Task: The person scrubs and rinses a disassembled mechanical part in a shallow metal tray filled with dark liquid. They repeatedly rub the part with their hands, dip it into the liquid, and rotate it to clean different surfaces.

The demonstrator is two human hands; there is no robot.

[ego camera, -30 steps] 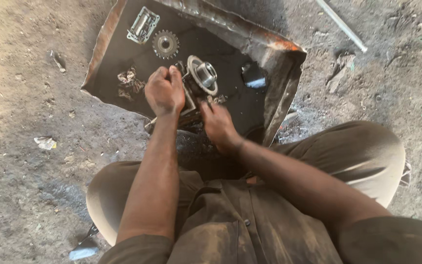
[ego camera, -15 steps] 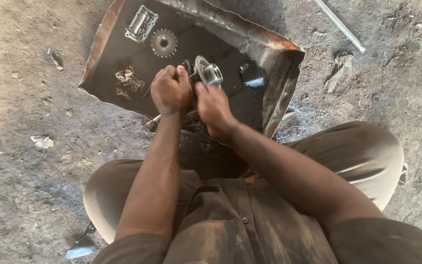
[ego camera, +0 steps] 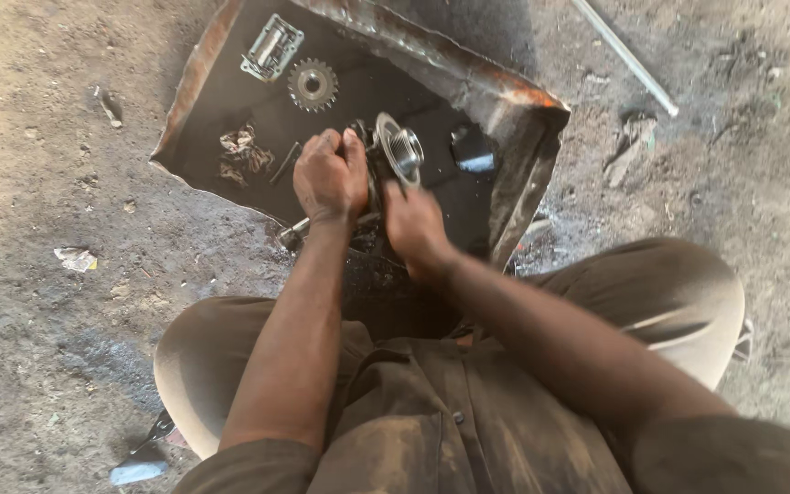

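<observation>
My left hand [ego camera: 329,174] is closed around the dark body of a greasy metal assembly [ego camera: 393,151] with a shiny round flange and threaded hub, held above a rusty metal tray [ego camera: 514,155]. My right hand [ego camera: 413,224] is blurred, just below the flange, fingers against the assembly's lower side. A metal rod [ego camera: 293,233] sticks out below my left hand. I cannot tell whether the right hand grips the part or only touches it.
In the tray lie a small toothed sprocket [ego camera: 312,84], a rectangular metal bracket [ego camera: 272,48], a crumpled rag [ego camera: 244,151] and a dark block [ego camera: 473,146]. A long metal bar [ego camera: 624,55] lies on the dirt floor at upper right. My knees flank the tray.
My right hand has come up from below to the flange side of the assembly. The flange has tilted and shifted slightly right. My left hand keeps its grip.
</observation>
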